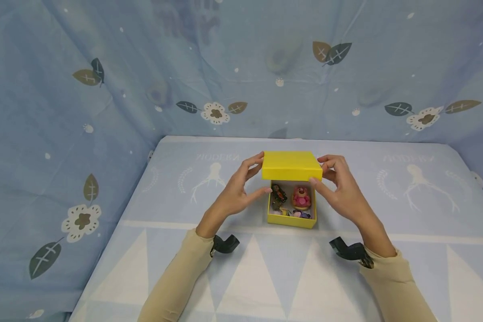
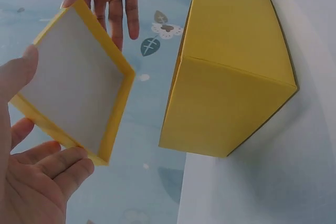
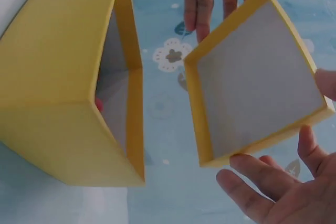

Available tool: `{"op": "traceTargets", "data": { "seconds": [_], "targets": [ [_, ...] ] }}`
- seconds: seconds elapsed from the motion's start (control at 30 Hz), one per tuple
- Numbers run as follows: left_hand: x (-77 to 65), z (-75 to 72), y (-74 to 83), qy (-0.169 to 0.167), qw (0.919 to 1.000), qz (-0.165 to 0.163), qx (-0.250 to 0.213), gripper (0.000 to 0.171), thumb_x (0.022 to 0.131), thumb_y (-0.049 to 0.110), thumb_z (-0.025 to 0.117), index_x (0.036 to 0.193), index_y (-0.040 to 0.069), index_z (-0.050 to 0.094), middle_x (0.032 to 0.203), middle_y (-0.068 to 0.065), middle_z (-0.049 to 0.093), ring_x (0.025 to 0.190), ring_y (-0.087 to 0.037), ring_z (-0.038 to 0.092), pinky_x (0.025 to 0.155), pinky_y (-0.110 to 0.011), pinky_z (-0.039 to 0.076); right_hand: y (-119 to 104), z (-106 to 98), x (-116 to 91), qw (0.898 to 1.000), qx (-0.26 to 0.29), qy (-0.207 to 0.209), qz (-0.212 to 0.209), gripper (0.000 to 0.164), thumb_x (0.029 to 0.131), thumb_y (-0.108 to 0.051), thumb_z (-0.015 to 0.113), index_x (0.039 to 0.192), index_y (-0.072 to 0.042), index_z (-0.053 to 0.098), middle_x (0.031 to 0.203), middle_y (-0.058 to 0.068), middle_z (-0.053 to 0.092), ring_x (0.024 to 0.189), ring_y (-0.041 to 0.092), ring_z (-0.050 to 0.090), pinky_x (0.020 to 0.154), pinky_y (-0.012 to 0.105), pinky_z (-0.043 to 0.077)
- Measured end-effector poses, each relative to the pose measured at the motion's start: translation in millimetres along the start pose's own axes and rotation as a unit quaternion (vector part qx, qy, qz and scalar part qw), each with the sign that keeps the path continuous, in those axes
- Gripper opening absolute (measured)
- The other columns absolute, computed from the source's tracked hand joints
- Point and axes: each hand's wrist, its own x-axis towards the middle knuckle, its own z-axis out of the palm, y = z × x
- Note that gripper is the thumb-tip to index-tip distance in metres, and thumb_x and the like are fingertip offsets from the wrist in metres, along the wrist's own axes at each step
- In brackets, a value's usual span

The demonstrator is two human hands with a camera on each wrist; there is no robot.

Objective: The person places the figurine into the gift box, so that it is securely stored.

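Observation:
Both hands hold a yellow box lid (image 1: 291, 165), its pale inner side visible in the wrist views. The left hand (image 1: 236, 190) has its fingers along the lid's left side, thumb toward the front. At the opposite side, the right hand (image 1: 342, 190) grips the lid with its thumb at the front right corner. Below it stands the uncovered yellow box (image 1: 291, 221), its back part hidden by the lid in the head view. Inside are a pink bear figure (image 1: 301, 198), a dark figure (image 1: 279, 193) and smaller toys along the front, including a purple one (image 1: 301, 214).
The box stands on a table with a blue and white patterned cover (image 1: 253, 286). A blue curtain (image 1: 241, 67) printed with flowers and leaves hangs behind and to the left. Dark wrist mounts (image 1: 226, 244) sit at both sleeves, over the table's near part.

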Motion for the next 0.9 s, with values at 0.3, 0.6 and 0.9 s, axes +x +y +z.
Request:
{"op": "traceTargets", "data": {
  "seconds": [0.3,0.6,0.9],
  "targets": [
    [-1.5,3.7,-18.5,-0.009,0.9994,-0.019,-0.029,0.057,0.089,-0.009,0.063,0.139,-0.009,0.034,0.157,-0.027,0.022,0.146,-0.036,0.028,0.116,-0.041,0.03,1.6,-11.3,-1.4,0.999,-0.003,-0.045,-0.02,0.033,0.085,-0.003,0.075,0.1,-0.001,0.045,0.147,0.014,0.034,0.131,0.037,0.045,0.108,0.035,0.039],
    [-4.0,9.7,-35.6,0.004,0.9995,0.029,0.014,0.073,0.084,0.0,0.074,0.147,-0.002,0.038,0.16,-0.016,0.024,0.145,-0.028,0.033,0.115,-0.034,0.033,3.0,-23.1,-2.1,0.996,0.019,-0.086,-0.023,0.049,0.081,0.002,0.077,0.113,0.002,0.04,0.154,0.014,0.024,0.133,0.045,0.044,0.099,0.006,0.036],
    [-4.0,12.2,-33.3,0.008,0.9971,0.054,0.054,0.074,0.081,0.006,0.079,0.145,-0.001,0.043,0.159,-0.018,0.027,0.147,-0.027,0.03,0.113,-0.038,0.035,6.8,-32.9,-5.2,0.99,0.001,-0.13,-0.051,0.08,0.08,0.002,0.078,0.146,-0.006,0.035,0.163,0.006,0.007,0.139,0.046,0.035,0.1,0.006,0.033]
  ]
}}
